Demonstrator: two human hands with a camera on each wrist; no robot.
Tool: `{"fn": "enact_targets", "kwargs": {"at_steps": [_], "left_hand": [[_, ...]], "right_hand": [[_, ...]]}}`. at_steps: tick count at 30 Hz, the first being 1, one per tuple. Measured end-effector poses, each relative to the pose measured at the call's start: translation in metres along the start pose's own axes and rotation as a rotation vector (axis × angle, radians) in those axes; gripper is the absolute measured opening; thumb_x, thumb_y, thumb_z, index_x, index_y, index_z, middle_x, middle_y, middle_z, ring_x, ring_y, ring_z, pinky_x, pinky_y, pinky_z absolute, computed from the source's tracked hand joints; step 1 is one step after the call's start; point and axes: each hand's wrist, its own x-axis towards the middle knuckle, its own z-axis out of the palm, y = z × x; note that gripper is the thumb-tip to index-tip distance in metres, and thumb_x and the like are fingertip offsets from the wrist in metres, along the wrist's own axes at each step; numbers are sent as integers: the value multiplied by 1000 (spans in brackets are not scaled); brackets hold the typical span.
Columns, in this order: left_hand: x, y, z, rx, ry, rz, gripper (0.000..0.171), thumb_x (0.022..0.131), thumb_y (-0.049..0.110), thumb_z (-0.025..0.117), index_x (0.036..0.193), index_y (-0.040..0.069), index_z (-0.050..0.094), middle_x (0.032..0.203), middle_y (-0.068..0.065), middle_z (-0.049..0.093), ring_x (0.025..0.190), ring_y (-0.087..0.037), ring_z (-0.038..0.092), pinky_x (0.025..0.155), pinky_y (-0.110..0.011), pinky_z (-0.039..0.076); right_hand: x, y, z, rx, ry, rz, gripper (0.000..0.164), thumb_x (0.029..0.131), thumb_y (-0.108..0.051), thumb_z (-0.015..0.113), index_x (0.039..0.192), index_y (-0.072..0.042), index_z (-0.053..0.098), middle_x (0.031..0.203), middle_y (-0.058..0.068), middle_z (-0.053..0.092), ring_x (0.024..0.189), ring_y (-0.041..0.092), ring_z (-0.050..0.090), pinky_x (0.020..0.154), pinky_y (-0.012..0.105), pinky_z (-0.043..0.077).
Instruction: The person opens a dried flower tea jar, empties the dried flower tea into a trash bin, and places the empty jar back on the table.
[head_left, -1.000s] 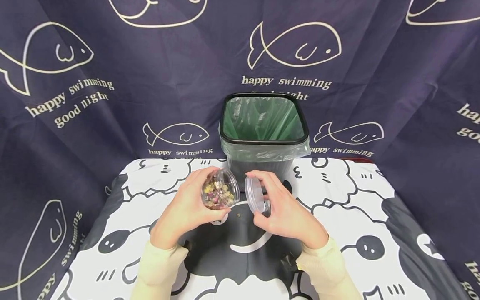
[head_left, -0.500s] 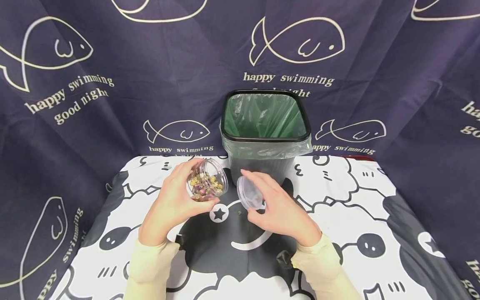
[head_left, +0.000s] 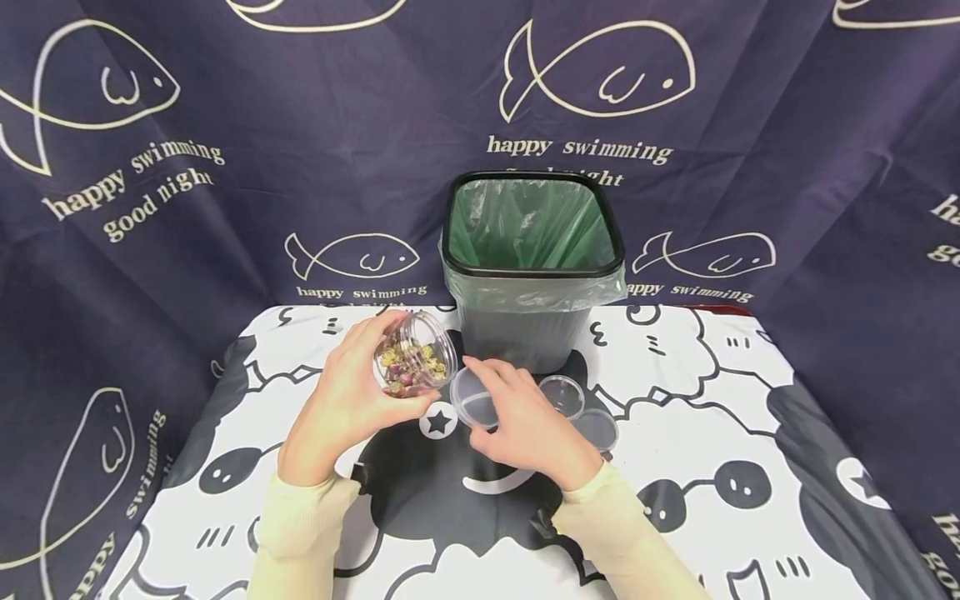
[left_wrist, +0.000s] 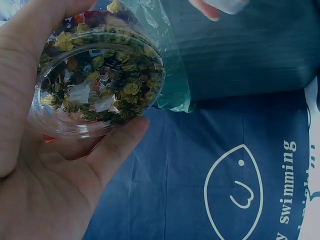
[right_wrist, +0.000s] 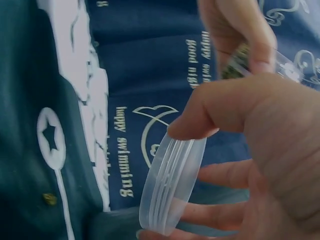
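My left hand grips a clear round jar on its side, mouth tipped to the right. Dried yellow blossoms and pink buds lie inside the jar. Just to the right, my right hand pinches a clear plastic screw lid by its rim, thumb and fingers on opposite edges. In the right wrist view the lid's ridged side shows, standing nearly on edge. Jar and lid are held apart, the lid close beside the jar's mouth.
A grey bin with a black rim and clear liner stands behind the hands. Two clear round pieces lie on the patterned tablecloth right of my right hand. One small dried bud lies on the cloth.
The left hand has moved left with the jar and then stayed there. The right hand has moved left with the lid, bringing the two clear round pieces into view.
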Motion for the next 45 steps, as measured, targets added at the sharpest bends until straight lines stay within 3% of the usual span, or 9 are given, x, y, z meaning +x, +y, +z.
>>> {"fn": "enact_targets", "kwargs": {"at_steps": [5, 12, 19, 38, 45], "left_hand": [[1, 0, 1, 1, -7, 3, 98, 60, 31, 98, 146, 17, 53, 134, -4, 61, 122, -20, 58, 103, -44, 48], [1, 0, 3, -11, -19, 4, 98, 60, 30, 98, 146, 16, 52, 136, -5, 61, 123, -21, 58, 105, -46, 47], [1, 1, 6, -18, -36, 2, 98, 61, 32, 98, 146, 16, 52, 137, -3, 60, 125, -18, 57, 107, -44, 46], [0, 1, 12, -16, -64, -6, 96, 62, 33, 97, 145, 18, 52, 136, -3, 60, 124, -18, 56, 105, -44, 47], [1, 2, 13, -4, -70, 6, 96, 61, 34, 97, 145, 17, 52, 133, -4, 61, 122, -19, 57, 105, -44, 47]], "right_hand": [[1, -2, 17, -69, 2, -12, 80, 79, -22, 75, 153, -11, 47, 145, 17, 53, 114, 39, 54, 92, 47, 53], [1, -4, 47, -126, -72, 116, 79, 81, -24, 74, 153, -5, 45, 146, 25, 49, 122, 48, 51, 92, 53, 55], [2, 1, 67, -193, -53, 160, 77, 82, -28, 78, 148, -1, 49, 137, 27, 54, 118, 53, 52, 92, 55, 54], [3, 8, 80, -248, -31, 194, 73, 81, -33, 80, 140, 2, 54, 132, 25, 57, 113, 48, 52, 92, 53, 55], [2, 11, 82, -264, -15, 169, 71, 82, -33, 80, 138, 5, 56, 129, 26, 58, 111, 48, 53, 92, 53, 53]]}}
